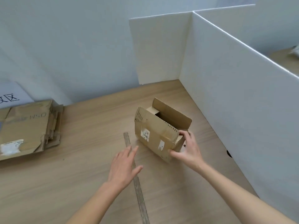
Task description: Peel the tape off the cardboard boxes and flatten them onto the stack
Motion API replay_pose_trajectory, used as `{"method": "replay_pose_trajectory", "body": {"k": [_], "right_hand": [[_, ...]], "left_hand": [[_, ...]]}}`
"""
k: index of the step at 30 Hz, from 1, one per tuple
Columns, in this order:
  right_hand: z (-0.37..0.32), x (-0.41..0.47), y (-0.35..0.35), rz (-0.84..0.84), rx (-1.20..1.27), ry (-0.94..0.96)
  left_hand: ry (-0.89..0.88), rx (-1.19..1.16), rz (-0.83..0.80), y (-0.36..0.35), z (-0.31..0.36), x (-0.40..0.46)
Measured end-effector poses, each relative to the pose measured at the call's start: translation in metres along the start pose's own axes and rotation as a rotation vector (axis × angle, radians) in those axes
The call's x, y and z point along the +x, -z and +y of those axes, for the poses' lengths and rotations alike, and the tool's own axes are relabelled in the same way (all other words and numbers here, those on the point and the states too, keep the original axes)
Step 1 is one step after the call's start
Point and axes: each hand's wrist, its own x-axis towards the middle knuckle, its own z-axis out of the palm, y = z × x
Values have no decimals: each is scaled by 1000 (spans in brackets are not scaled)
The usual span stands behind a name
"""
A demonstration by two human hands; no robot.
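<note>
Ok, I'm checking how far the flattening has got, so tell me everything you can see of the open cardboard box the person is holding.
The cardboard box is small, brown corrugated and still standing in shape on the wooden table, not flattened. Its top flaps are open, one standing up at the far side, showing a dark interior. The near face carries a white printed label and a small white patch. The right hand grips its near right corner, thumb on the front face, fingers over the top edge. The left hand is close by but not touching it.

You face a light wood-grain worktop (90,126) set against a pale grey-blue wall (64,38). On your right, white corrugated partition boards (234,102) stand upright, meeting at a corner. Soft, even light fills the room.
</note>
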Motion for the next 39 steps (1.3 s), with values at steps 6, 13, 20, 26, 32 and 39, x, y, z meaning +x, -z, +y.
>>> {"method": "replay_pose_trajectory", "body": {"k": [6,13,20,26,32,39], "right_hand": [[-50,-60,32,-53,69,124],[-149,-148,69,-110,136,285],[-240,-258,86,-134,232,339],[-298,-333,82,-139,302,373],[-317,-378,38,-208,282,373],[-273,-397,3,-140,159,265]], "left_hand": [[20,-33,52,30,-6,-78],[22,-195,258,103,-12,-171],[-130,-458,507,140,-29,-277],[-115,-423,735,166,-42,-350],[-25,-477,821,174,-52,-387],[168,-436,693,160,-69,-422]]}}
